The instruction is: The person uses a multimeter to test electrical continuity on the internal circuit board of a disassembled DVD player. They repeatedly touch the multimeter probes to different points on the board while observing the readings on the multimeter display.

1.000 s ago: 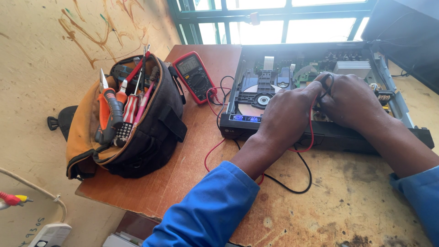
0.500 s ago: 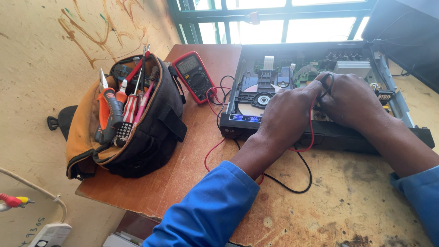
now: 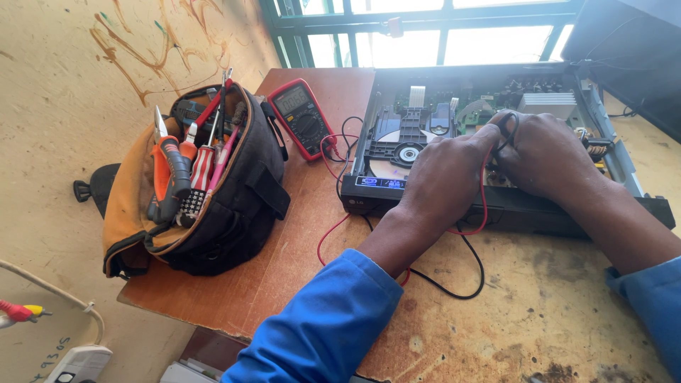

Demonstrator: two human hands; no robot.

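Note:
An opened black disc player [image 3: 425, 131] lies on the table with its circuit boards and disc drive bare. My left hand [image 3: 447, 177] rests over the player's middle and pinches the red test lead [image 3: 484, 206]. Close beside it, my right hand [image 3: 543, 152] grips the black test lead [image 3: 464, 284] near the board. Both leads run across the wooden board to a red multimeter [image 3: 303, 117] left of the player. What the probe tips touch is hidden under my hands.
A black and orange tool bag [image 3: 206, 191] with pliers and screwdrivers stands on the left of the wooden board [image 3: 284, 269]. A white power strip [image 3: 78, 363] and cables lie at the lower left. A dark screen [image 3: 631, 50] stands at the back right.

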